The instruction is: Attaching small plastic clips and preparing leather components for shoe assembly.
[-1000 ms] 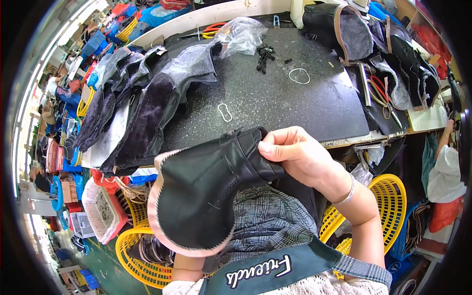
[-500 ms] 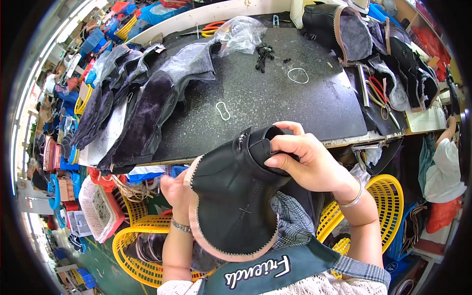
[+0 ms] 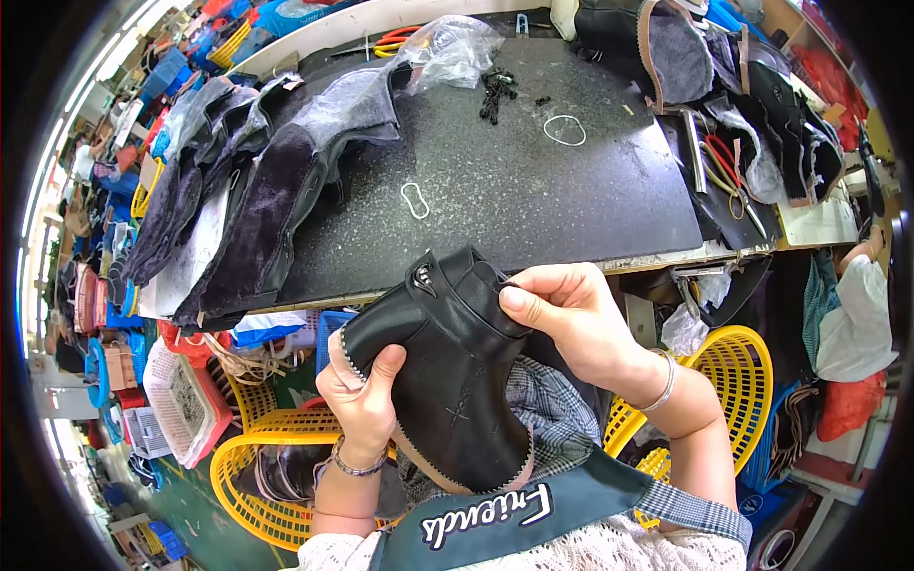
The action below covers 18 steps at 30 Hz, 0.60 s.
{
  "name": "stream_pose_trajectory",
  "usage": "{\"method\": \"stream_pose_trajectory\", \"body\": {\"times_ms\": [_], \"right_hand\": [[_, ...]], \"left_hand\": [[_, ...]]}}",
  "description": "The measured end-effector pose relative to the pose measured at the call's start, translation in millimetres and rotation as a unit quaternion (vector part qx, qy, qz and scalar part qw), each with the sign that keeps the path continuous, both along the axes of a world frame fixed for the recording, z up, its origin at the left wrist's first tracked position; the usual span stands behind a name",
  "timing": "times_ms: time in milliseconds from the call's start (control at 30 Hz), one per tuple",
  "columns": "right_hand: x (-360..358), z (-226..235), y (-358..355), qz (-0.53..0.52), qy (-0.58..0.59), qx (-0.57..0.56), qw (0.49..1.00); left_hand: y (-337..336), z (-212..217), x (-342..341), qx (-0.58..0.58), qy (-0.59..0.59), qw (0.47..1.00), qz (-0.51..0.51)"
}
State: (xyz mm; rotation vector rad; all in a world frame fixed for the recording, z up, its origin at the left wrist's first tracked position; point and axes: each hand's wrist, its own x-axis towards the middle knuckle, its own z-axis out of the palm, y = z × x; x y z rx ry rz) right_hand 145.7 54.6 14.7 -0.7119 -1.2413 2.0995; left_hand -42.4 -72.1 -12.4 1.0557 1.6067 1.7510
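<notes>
A black leather boot upper point(image 3: 447, 385) with a pinkish zigzag-cut lower edge hangs in front of me, over my lap. Its strap and small metal buckle point(image 3: 422, 277) circle the shaft near the top. My left hand point(image 3: 367, 400) grips the upper by its left edge, thumb on the outer face and the other fingers hidden behind. At the shaft's opening, my right hand point(image 3: 562, 309) pinches the rim between thumb and fingers. The lower part of the upper lies against my dark apron point(image 3: 533, 509).
The black-topped workbench point(image 3: 514, 190) carries fleece-lined boot pieces point(image 3: 276, 200) on the left and white rubber bands. Red-handled scissors point(image 3: 733, 181) and more boot uppers point(image 3: 685, 52) lie on the right. Yellow baskets point(image 3: 252, 495) stand below on both sides.
The upper has turned and shifted left, bringing its buckled strap into fuller view. My left hand, earlier partly behind the upper with its fingers raised, now grips its left edge with the thumb in front.
</notes>
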Motion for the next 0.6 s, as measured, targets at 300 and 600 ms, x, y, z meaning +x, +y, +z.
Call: {"method": "stream_pose_trajectory", "body": {"times_ms": [300, 600], "right_hand": [[-14, -6, 10, -0.136, -0.124, 0.528, 0.829], [-18, 20, 6, 0.010, -0.141, 0.247, 0.959]], "left_hand": [[-5, 1, -2, -0.090, 0.096, 0.991, 0.007], [65, 76, -14, -0.139, 0.310, 0.815, -0.469]]}}
